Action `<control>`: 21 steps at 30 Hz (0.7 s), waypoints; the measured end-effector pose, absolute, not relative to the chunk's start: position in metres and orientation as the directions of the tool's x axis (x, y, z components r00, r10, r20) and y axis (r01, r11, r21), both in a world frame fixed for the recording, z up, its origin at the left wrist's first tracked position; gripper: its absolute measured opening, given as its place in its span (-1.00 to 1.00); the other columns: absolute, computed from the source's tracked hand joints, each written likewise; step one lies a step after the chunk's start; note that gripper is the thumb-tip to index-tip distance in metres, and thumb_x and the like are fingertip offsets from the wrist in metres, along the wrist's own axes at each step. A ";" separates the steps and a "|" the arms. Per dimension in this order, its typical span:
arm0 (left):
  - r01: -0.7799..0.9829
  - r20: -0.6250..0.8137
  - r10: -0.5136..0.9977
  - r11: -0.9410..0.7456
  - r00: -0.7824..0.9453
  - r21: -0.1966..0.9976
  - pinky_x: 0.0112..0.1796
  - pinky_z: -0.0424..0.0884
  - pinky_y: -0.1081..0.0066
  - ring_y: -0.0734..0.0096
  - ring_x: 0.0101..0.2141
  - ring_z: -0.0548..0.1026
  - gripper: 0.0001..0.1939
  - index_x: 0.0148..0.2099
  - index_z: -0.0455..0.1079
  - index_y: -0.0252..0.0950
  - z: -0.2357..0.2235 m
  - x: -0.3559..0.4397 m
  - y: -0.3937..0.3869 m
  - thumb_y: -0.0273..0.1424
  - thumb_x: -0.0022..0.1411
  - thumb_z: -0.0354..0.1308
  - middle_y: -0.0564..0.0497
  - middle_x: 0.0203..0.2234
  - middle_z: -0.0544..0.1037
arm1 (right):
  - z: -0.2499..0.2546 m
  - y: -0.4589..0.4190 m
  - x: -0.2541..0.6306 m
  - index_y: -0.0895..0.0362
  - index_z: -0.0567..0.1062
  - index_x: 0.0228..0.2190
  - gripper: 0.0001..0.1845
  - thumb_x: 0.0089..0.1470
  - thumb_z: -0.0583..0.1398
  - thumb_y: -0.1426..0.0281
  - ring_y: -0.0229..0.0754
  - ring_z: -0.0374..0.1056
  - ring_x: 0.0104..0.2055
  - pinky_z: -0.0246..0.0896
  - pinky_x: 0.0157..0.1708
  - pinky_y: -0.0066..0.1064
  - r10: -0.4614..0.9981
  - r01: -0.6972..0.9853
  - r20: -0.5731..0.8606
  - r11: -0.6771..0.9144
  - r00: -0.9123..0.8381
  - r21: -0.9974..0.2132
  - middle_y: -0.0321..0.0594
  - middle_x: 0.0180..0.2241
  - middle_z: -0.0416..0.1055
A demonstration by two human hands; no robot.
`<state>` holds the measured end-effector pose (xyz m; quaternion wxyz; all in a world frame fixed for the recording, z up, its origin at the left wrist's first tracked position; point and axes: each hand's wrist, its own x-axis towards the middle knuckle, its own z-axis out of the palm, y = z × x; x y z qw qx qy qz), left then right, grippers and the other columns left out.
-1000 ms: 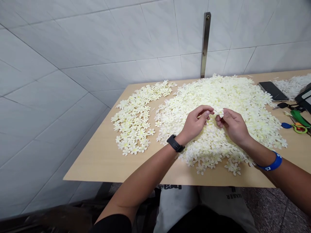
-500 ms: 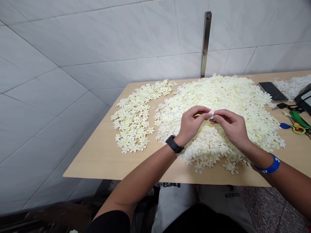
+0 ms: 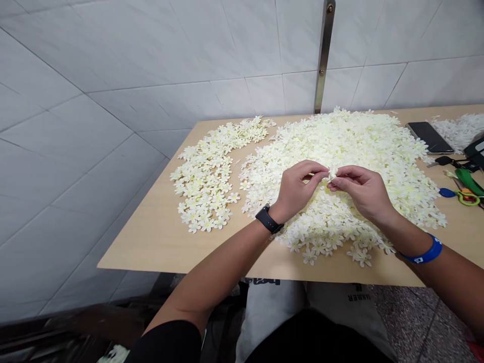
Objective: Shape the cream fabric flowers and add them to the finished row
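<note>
Since the earlier view, the two hands have drawn together until their fingertips meet over the pile. The left hand (image 3: 297, 191), with a black strap watch (image 3: 267, 220) on its wrist, and the right hand (image 3: 363, 191), with a blue rubber wristband (image 3: 425, 252), both curve inward, thumbs and fingers closed in a pinch on a small cream artificial flower (image 3: 331, 175), crumpled and mostly hidden between them. Beneath the hands spreads a broad, bumpy heap of soft, star-shaped cream flowers (image 3: 340, 141) on a smooth pale wood tabletop (image 3: 151, 247). At nine o'clock lies a thinner, curved band of flowers (image 3: 204, 176). At two o'clock sits a black smartphone (image 3: 429, 137); at three o'clock, scissors with blue and yellow-green loop handles (image 3: 465, 197). A narrow metal bracket (image 3: 323, 55) runs up the glossy white tile wall (image 3: 113, 65) at twelve o'clock.
</note>
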<state>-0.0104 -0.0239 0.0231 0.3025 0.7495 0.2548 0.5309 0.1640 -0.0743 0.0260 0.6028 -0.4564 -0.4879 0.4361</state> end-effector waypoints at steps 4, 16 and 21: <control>0.059 0.638 0.690 -0.693 0.343 0.718 -0.30 0.50 0.43 0.43 -0.26 0.52 -0.88 -0.21 0.45 -0.27 0.020 -0.011 -0.021 -0.37 0.42 0.15 -0.03 -0.27 0.57 | 0.024 -0.075 0.164 0.07 0.64 -0.36 -0.78 -0.09 0.50 0.34 -0.21 0.58 -0.42 0.57 -0.28 -0.33 0.970 -0.062 0.205 0.214 0.133 -0.975 -0.32 -0.47 0.59; -0.180 0.443 0.793 -0.406 0.419 0.896 -0.26 0.60 0.43 0.48 -0.32 0.57 -0.77 -0.14 0.43 -0.28 0.018 -0.007 -0.022 -0.22 0.35 0.26 0.01 -0.33 0.55 | 0.027 -0.076 0.164 0.03 0.55 -0.32 -0.87 0.04 0.36 0.42 -0.19 0.49 -0.20 0.55 -0.24 -0.36 0.894 0.150 0.391 0.365 0.219 -0.919 -0.26 -0.25 0.46; -0.241 0.323 0.830 -0.234 0.455 0.942 -0.13 0.63 0.35 0.39 -0.20 0.63 -0.67 -0.03 0.50 -0.28 0.016 -0.002 -0.030 -0.18 0.28 0.33 -0.08 -0.19 0.63 | 0.024 -0.079 0.160 0.01 0.53 -0.31 -0.89 0.08 0.33 0.42 -0.05 0.44 0.03 0.58 -0.23 -0.30 0.816 0.355 0.545 0.459 0.194 -0.814 -0.13 -0.08 0.44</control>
